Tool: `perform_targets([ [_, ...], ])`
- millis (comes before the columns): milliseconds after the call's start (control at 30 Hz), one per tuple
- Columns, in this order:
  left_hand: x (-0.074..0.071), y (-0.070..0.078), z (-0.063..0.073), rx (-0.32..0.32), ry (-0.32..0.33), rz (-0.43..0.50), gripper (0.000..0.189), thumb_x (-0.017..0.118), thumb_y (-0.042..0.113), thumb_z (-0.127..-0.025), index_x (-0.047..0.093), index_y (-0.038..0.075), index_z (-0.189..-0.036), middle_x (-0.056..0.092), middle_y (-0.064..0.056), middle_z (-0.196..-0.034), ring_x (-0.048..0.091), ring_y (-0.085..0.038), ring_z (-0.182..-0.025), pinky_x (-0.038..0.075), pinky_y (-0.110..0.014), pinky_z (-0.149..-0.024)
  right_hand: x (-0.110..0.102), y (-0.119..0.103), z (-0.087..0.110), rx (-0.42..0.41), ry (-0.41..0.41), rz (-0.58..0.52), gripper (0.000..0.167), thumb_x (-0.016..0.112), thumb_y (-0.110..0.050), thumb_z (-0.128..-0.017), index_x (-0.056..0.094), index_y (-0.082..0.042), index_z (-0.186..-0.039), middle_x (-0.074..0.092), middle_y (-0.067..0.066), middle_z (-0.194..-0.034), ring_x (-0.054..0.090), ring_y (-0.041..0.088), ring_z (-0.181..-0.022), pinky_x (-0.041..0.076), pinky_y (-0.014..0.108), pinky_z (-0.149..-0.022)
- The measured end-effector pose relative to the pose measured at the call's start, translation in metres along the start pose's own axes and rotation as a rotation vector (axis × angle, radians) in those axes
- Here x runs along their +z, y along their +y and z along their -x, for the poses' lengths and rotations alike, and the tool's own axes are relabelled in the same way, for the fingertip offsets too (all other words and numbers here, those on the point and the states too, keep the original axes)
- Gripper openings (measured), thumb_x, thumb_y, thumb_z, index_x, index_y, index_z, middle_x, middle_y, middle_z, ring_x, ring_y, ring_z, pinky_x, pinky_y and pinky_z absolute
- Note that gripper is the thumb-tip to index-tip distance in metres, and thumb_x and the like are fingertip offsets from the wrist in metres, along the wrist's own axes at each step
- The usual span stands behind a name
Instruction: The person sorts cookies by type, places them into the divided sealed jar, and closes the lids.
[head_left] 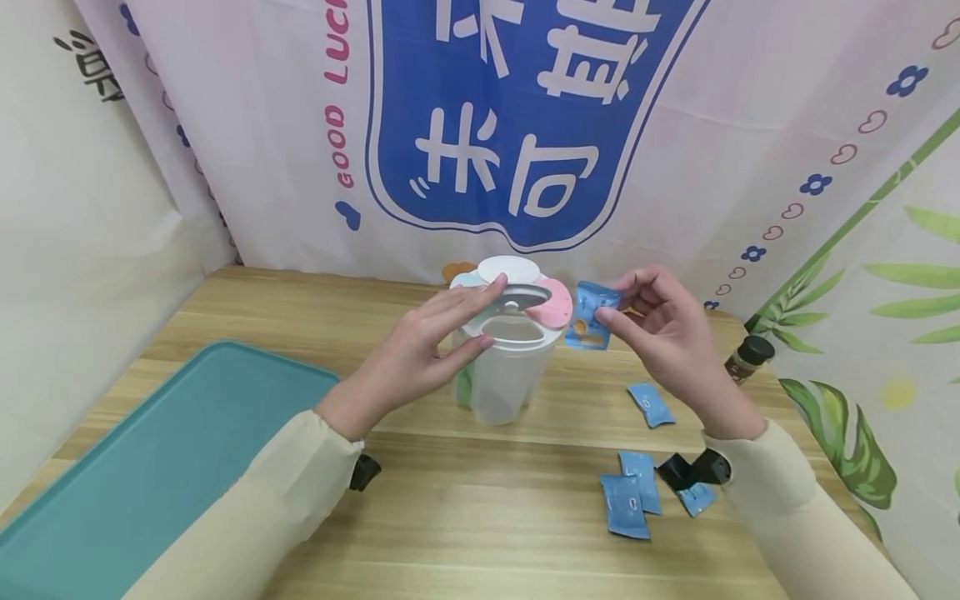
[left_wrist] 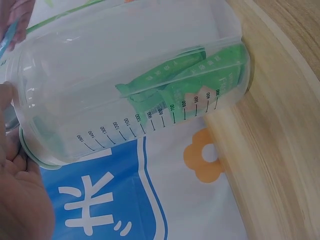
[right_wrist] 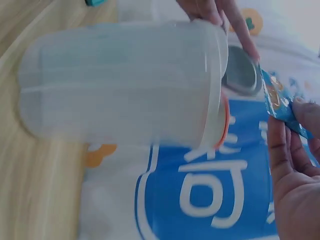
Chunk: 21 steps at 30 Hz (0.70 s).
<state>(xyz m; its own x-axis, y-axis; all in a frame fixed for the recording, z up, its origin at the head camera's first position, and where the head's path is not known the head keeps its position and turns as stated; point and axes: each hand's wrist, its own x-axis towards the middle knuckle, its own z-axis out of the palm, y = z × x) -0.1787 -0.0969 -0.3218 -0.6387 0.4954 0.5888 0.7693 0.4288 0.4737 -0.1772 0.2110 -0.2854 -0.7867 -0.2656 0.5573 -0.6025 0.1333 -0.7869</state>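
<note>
Cream and black

My feed shows a bare left hand [head_left: 429, 340] with a cream left sleeve [head_left: 258, 500], and a bare right hand [head_left: 667, 335] with a matching right sleeve [head_left: 795, 508]. I see a black left wrist fitting [head_left: 365, 472] and a glossy-ended black right wrist fitting [head_left: 711, 467]

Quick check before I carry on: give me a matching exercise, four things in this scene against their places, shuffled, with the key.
Things
1. Teal tray
2. Green packets
3. Black-capped jar
4. Raised blue packet

Places
A. Pinched in the right hand
B. Inside the clear container
C. Near the right edge of the table
D. On the left side of the table

Pairs: 1-D, 2-B, 3-C, 4-A
</note>
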Motion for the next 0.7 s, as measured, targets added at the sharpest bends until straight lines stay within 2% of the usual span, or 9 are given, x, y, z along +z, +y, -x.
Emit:
perform_targets([
  [200, 0.000, 0.000, 0.000, -0.014, -0.009, 0.004, 0.069, 0.071, 0.018, -0.101, 0.040, 0.022, -0.163, 0.057, -0.004, -0.157, 0.053, -0.024, -0.147, 0.049, -0.047, -0.120, 0.020, -0.009, -0.010, -0.043, -0.010, 0.002, 0.026, 0.065, 0.021, -0.090, 0.056, 0.010, -0.112, 0.062, 0.000, -0.104, 0.065, 0.007, -0.091, 0.063, 0.017, -0.080],
  [300, 0.000, -0.001, 0.000, -0.006, -0.008, 0.005, 0.069, 0.071, 0.018, -0.101, 0.040, 0.022, -0.163, 0.057, -0.005, -0.157, 0.053, -0.025, -0.147, 0.049, -0.047, -0.120, 0.029, -0.009, -0.013, -0.095, -0.033, 0.021, 0.026, 0.067, 0.018, -0.091, 0.052, 0.016, -0.112, 0.063, -0.002, -0.104, 0.067, 0.007, -0.091, 0.064, 0.019, -0.082],
  [433, 0.000, -0.002, 0.000, 0.005, -0.005, 0.006, 0.070, 0.072, 0.018, -0.100, 0.040, 0.021, -0.163, 0.056, -0.006, -0.158, 0.052, -0.025, -0.148, 0.047, -0.047, -0.122, 0.040, -0.007, -0.014, -0.187, -0.042, 0.068, 0.028, 0.069, 0.021, -0.088, 0.052, 0.017, -0.109, 0.064, -0.005, -0.107, 0.070, 0.005, -0.099, 0.064, 0.020, -0.085],
  [567, 0.001, -0.001, 0.000, 0.007, -0.003, 0.013, 0.070, 0.072, 0.017, -0.100, 0.040, 0.019, -0.162, 0.057, -0.006, -0.157, 0.053, -0.024, -0.147, 0.046, -0.046, -0.122, 0.048, -0.006, -0.015, -0.228, -0.055, 0.126, 0.030, 0.071, 0.024, -0.084, 0.054, 0.015, -0.107, 0.066, 0.009, -0.105, 0.069, 0.002, -0.104, 0.064, 0.020, -0.086],
  [633, 0.001, 0.000, -0.001, 0.008, 0.002, 0.018, 0.070, 0.072, 0.016, -0.100, 0.041, 0.018, -0.162, 0.058, -0.007, -0.156, 0.054, -0.025, -0.146, 0.046, -0.047, -0.122, 0.050, -0.005, -0.015, -0.228, -0.072, 0.157, 0.030, 0.073, 0.022, -0.084, 0.055, 0.014, -0.107, 0.066, 0.017, -0.105, 0.069, 0.004, -0.105, 0.064, 0.021, -0.086],
  [700, 0.001, 0.000, -0.001, 0.013, 0.006, 0.024, 0.069, 0.072, 0.016, -0.100, 0.042, 0.017, -0.162, 0.058, -0.007, -0.156, 0.054, -0.026, -0.146, 0.046, -0.047, -0.122, 0.052, -0.004, -0.014, -0.231, -0.094, 0.181, 0.030, 0.074, 0.020, -0.084, 0.056, 0.012, -0.107, 0.067, 0.018, -0.105, 0.070, 0.009, -0.105, 0.065, 0.022, -0.087],
])
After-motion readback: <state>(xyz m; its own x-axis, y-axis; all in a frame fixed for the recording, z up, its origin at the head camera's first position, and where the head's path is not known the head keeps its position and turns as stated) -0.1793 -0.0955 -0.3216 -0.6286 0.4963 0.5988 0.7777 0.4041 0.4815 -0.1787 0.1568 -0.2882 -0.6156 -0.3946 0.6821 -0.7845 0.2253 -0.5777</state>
